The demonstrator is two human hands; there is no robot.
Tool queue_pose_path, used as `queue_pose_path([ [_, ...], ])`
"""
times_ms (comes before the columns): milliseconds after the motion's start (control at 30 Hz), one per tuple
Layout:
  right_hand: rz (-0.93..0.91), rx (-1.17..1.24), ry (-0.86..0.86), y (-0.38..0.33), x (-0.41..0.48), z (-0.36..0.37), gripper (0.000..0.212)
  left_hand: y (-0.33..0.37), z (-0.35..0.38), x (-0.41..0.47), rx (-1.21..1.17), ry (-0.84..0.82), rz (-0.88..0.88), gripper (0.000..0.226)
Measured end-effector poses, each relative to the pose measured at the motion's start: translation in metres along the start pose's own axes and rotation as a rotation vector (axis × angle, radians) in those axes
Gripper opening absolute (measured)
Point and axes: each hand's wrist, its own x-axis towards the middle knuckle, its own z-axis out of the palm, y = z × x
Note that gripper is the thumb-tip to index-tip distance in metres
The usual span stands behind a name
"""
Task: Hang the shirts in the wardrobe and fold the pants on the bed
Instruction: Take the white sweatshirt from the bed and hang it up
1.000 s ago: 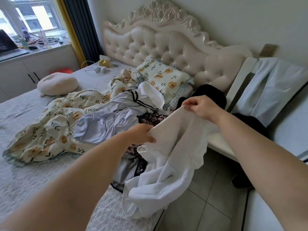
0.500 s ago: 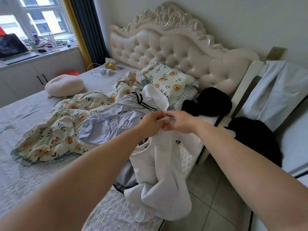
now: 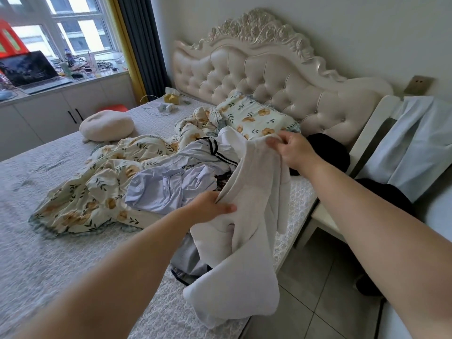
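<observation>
A white garment (image 3: pixel 247 216) hangs over the bed's right edge, stretched between both hands. My left hand (image 3: pixel 208 207) grips its lower part, thumb on top of the cloth. My right hand (image 3: pixel 292 149) pinches its upper edge, farther back and higher. Behind it on the bed (image 3: pixel 36 253) lies a pile of clothes: a pale lilac shirt (image 3: pixel 168 187) and a white piece with dark stripes (image 3: pixel 215 150). A dark patterned garment (image 3: pixel 222 181) peeks out under them. I cannot tell whether the white garment is a shirt or pants.
A floral quilt (image 3: pixel 97 189) and matching pillow (image 3: pixel 256 117) lie by the tufted headboard (image 3: pixel 269 77). A round cushion (image 3: pixel 107 124) sits farther left. Black clothing (image 3: pixel 330 152) lies by the white side table (image 3: pixel 325 214); a pale blue cloth (image 3: pixel 415 138) hangs at the right. Tiled floor shows below.
My hands met at the top of the white garment half a second ago. They have since drawn apart, the left toward me and lower, the right back and up, stretching the cloth.
</observation>
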Motion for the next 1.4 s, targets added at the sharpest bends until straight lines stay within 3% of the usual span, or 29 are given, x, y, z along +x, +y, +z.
queue_pose_path([
  [67,0.039,-0.026,0.035,0.006,0.002,-0.011,0.023,-0.014,0.0,-0.001,0.057,-0.006,-0.05,0.031],
  [267,0.157,-0.111,0.003,0.039,-0.009,-0.028,0.033,-0.025,-0.012,-0.003,0.033,-0.001,-0.179,0.048],
  [433,0.249,0.072,-0.089,0.037,-0.02,-0.038,0.019,-0.005,-0.022,-0.005,-0.424,0.099,-0.297,0.056],
  [533,0.34,0.224,-0.116,0.032,-0.025,-0.046,0.037,0.003,-0.033,-0.003,-0.736,0.099,-0.332,0.049],
  [600,0.413,0.237,-0.059,0.032,-0.025,-0.046,0.048,0.008,-0.037,-0.003,-0.699,0.109,-0.29,0.043],
  [700,0.489,0.154,-0.041,0.032,-0.027,-0.046,0.045,0.015,-0.04,-0.003,-0.558,0.13,-0.182,0.035],
  [867,0.559,0.048,-0.226,0.037,-0.035,-0.058,0.057,0.014,-0.043,-0.002,-0.394,0.162,-0.025,0.033],
  [1000,0.534,0.108,-0.356,0.033,-0.041,-0.066,0.069,0.021,-0.045,0.001,-0.322,0.237,0.045,0.03],
  [1167,0.426,-0.008,-0.58,0.013,-0.044,-0.078,0.042,0.031,-0.05,0.004,-0.283,0.277,0.097,0.027],
  [1300,0.331,0.041,-0.461,0.007,-0.047,-0.085,0.023,0.04,-0.058,0.007,-0.243,0.244,0.119,0.027],
  [1400,0.227,0.184,-0.119,0.006,-0.046,-0.092,0.01,0.053,-0.067,0.009,-0.22,0.21,0.161,0.035],
])
